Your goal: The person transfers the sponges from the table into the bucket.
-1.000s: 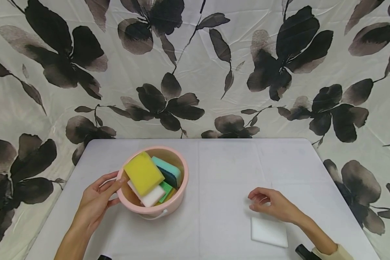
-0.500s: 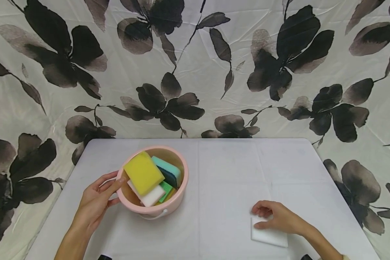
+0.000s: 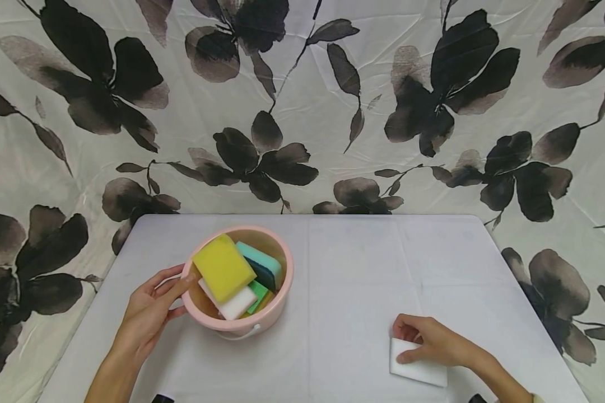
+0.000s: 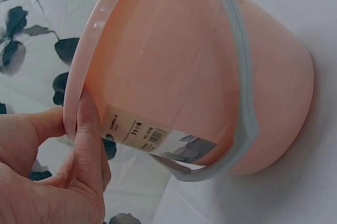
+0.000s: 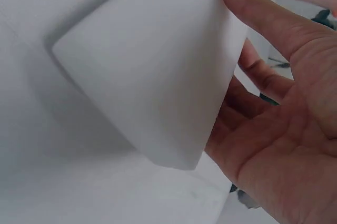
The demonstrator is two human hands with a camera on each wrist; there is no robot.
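My left hand (image 3: 148, 313) pinches the rim of a pink bucket (image 3: 274, 319), thumb on one side and fingers on the other. A grey handle (image 4: 243, 71) hangs across the bucket's side in the left wrist view, near a printed label (image 4: 158, 135). Inside lie a yellow sponge (image 3: 223, 270), a teal sponge (image 3: 263, 263) with a dark scouring side, a white sponge (image 3: 238, 304) and a green piece (image 3: 257, 292) partly hidden. Over at the right, my right hand (image 3: 441, 341) pinches a flat white sponge (image 5: 147, 71), thumb on its face, other fingers behind its edge.
A white cloth covers the table (image 3: 348, 268). Behind it hangs a floral curtain (image 3: 333, 112). A small black object (image 3: 162, 398) shows at the bottom edge by the left forearm.
My right hand has come down and nearer onto the flat white sponge and now pinches it. The left hand and the bucket have stayed in place.
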